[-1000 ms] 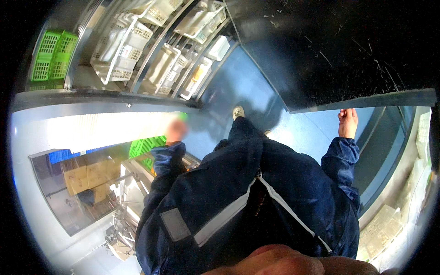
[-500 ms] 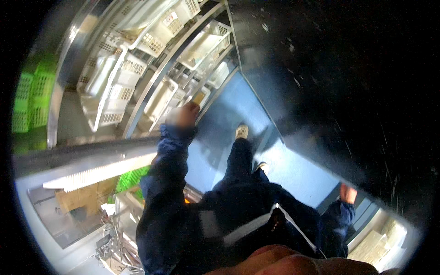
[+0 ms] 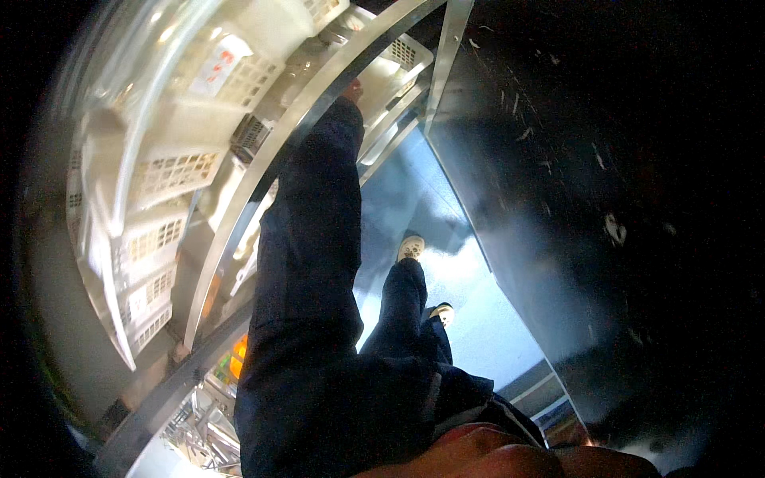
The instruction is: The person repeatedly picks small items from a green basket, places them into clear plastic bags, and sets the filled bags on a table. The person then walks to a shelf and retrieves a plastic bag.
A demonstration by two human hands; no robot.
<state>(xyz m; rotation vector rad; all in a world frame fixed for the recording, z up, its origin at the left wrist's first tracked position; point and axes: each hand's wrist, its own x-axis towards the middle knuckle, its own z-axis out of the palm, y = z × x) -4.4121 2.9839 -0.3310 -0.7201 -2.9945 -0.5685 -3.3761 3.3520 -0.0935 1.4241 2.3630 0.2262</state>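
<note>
My left arm in a dark navy sleeve stretches forward into a metal shelf rack. Only a small part of my left hand (image 3: 355,89) shows beyond the shelf rail, beside a white plastic basket (image 3: 406,52). The fingers are mostly hidden, so whether they grip anything cannot be told. No clear sight of my right hand is given.
Larger white baskets (image 3: 179,171) fill the upper shelf on the left. A curved metal rail (image 3: 275,147) runs along its front. At the right stands a tall dark scuffed panel (image 3: 574,199). Both my shoes are on the blue floor (image 3: 486,319); metal utensils lie lower left.
My left hand has reached farther forward, into the shelving. My right hand has dropped out of clear sight. The view has moved closer to the upper shelf's baskets.
</note>
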